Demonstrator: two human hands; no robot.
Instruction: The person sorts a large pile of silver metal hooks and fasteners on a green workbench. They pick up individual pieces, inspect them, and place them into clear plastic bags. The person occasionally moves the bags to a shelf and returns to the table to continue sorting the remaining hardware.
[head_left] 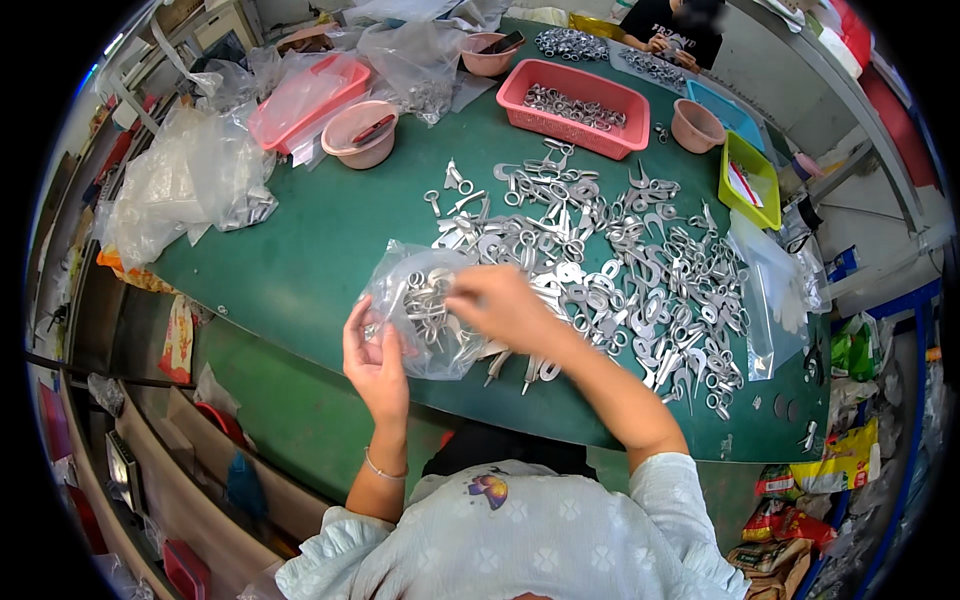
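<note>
My left hand (376, 352) grips the left edge of a clear plastic bag (440, 362), its fingers curled up against the film. Small grey metal ring-ended parts (428, 305) lie in the bag. Over the bag's right side is my right hand (505, 308), fingertips beside those parts; it is blurred, so whether it holds one is unclear. A wide heap of loose metal parts (600, 270), rings, hooks and flat loops among them, spreads across the green table (320, 235) to the right.
A pink basket (630, 140) of metal parts stands at the back, near pink bowls (362, 158) and a lime-green basket (735, 205). Plastic bags (185, 175) crowd the table's left side. A clear bag (762, 310) lies far right. Another person (690, 30) works at the far end.
</note>
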